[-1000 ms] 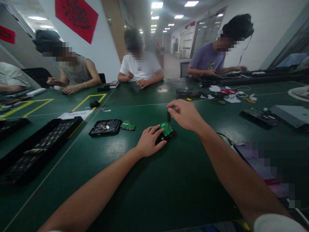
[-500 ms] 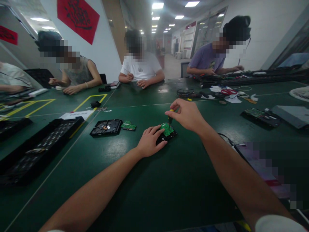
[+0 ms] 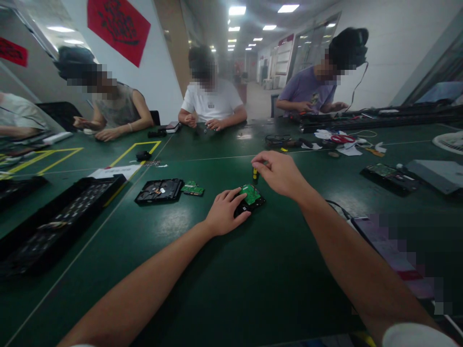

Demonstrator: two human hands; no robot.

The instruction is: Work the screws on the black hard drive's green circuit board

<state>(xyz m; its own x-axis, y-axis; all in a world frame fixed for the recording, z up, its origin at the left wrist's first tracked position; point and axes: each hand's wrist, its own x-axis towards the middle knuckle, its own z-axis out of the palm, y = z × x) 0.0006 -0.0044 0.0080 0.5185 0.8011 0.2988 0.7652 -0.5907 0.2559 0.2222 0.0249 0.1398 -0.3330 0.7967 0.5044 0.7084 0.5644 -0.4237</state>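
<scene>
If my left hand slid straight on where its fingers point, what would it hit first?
Most likely the yellow-and-black screwdriver in your right hand, standing at the green circuit board just beyond the fingers of your left hand; depth is hard to judge here.

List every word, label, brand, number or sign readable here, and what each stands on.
None can be quoted with certainty.
Large red paper poster: black brush characters, too blurred.
Small red paper poster: dark brush marks, too blurred.
White paper sheet: dark printed line, too blurred.
White cloth T-shirt: chest print, too small.
Purple cloth T-shirt: print, too blurred.
Black rectangular drive with green board, under the left hand: any markings too small.
</scene>
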